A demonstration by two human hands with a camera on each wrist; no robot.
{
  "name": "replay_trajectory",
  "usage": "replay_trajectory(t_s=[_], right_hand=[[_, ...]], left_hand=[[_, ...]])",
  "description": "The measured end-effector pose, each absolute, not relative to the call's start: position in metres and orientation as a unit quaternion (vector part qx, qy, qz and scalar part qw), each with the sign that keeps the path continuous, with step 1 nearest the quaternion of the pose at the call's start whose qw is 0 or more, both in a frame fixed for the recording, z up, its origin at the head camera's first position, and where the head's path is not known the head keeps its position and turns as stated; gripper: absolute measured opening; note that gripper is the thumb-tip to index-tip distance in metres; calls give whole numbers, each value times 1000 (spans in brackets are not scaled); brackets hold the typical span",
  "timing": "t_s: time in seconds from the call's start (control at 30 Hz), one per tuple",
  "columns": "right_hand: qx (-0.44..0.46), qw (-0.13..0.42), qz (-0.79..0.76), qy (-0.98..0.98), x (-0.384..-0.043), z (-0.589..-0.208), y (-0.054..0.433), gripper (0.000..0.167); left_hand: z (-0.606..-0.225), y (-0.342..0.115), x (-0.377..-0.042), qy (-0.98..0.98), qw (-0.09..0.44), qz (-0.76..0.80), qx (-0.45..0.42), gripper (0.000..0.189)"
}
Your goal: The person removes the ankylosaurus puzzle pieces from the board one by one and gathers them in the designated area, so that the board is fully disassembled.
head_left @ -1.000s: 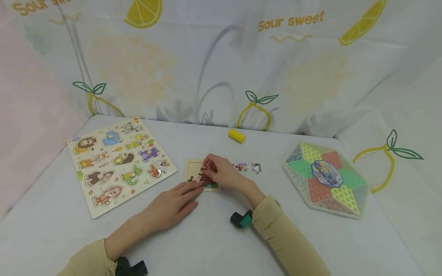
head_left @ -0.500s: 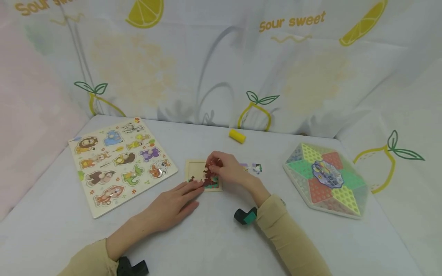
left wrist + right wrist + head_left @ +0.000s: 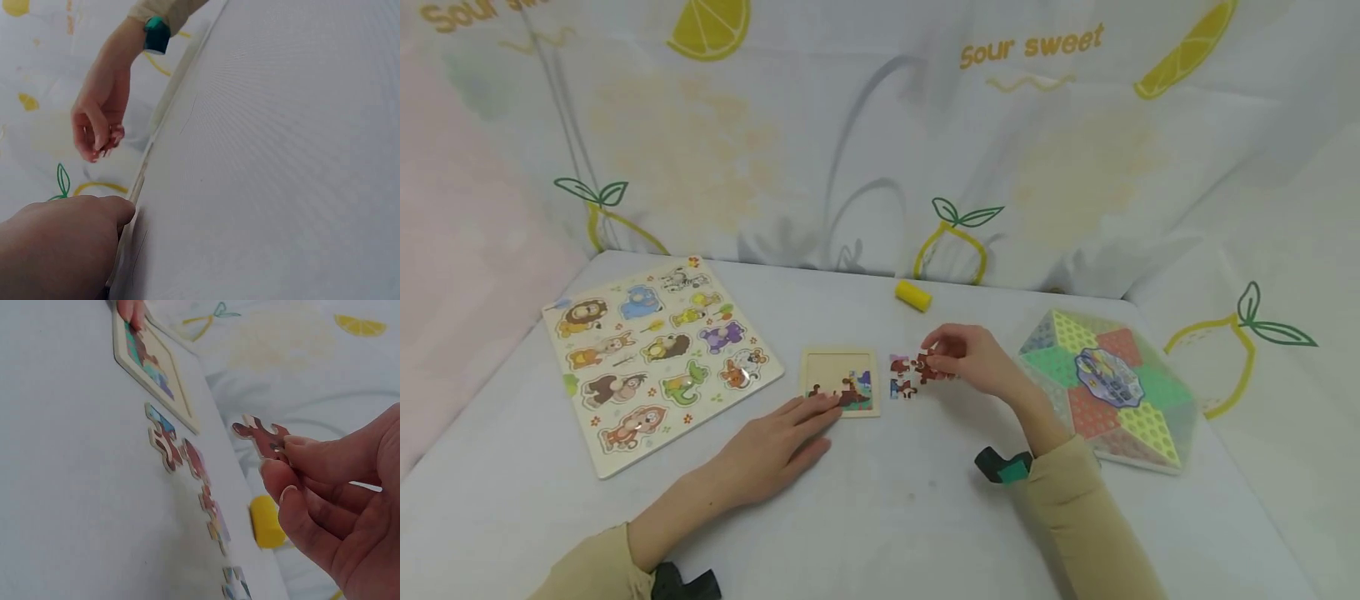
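My right hand (image 3: 981, 358) pinches a brown jigsaw piece (image 3: 259, 434) between thumb and fingers, held above the table to the right of a small wooden puzzle tray (image 3: 803, 367). Fitted pieces (image 3: 853, 396) with a brown, green and purple picture fill the tray's lower and right parts; bare wood shows at its upper left. My left hand (image 3: 775, 450) lies flat, its fingertips resting on the tray's lower edge and pieces and hiding some of them. Beside the tray lie loose jigsaw pieces (image 3: 164, 437), several of them seen in the right wrist view.
A large animal peg board (image 3: 662, 358) lies at the left. At the right sits a hexagonal clear box (image 3: 1108, 387) with coloured pieces, close to my right forearm. A yellow cylinder (image 3: 913, 296) lies towards the back, before a lemon-print cloth (image 3: 850, 125).
My right hand has moved right from over the tray to beside it, holding the brown piece. The tray's right side and loose pieces are uncovered. My left hand stays put.
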State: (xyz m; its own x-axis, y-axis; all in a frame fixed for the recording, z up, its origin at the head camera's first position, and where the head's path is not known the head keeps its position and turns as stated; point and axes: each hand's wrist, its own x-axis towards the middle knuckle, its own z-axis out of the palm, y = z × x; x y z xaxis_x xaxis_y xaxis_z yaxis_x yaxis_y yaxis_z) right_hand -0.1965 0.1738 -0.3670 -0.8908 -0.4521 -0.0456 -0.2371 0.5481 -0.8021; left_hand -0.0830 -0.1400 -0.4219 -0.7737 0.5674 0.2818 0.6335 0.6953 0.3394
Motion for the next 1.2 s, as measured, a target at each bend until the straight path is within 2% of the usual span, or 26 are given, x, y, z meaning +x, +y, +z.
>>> replay_trajectory(t_s=[0.13,0.4,0.5,0.87,1.2], right_hand=[[-198,131,-426,873,-197,-368,189,12],[-215,198,-412,863,-202,-375,194,9],[-235,207,-395,864,-202,-379,192,7],[-244,146,-304,909,-199,-381,182,6],[-225,123,-242,936,-191,-382,172,9]], left_hand=[[-422,-140,-83,-919,75,-215,-323,43],[-421,-140,-84,-920,65,-217,-320,43],[-421,-140,-84,-920,66,-217,-319,43],[-419,-141,-85,-921,56,-220,-315,42],[-423,-141,-83,-920,61,-221,-319,42]])
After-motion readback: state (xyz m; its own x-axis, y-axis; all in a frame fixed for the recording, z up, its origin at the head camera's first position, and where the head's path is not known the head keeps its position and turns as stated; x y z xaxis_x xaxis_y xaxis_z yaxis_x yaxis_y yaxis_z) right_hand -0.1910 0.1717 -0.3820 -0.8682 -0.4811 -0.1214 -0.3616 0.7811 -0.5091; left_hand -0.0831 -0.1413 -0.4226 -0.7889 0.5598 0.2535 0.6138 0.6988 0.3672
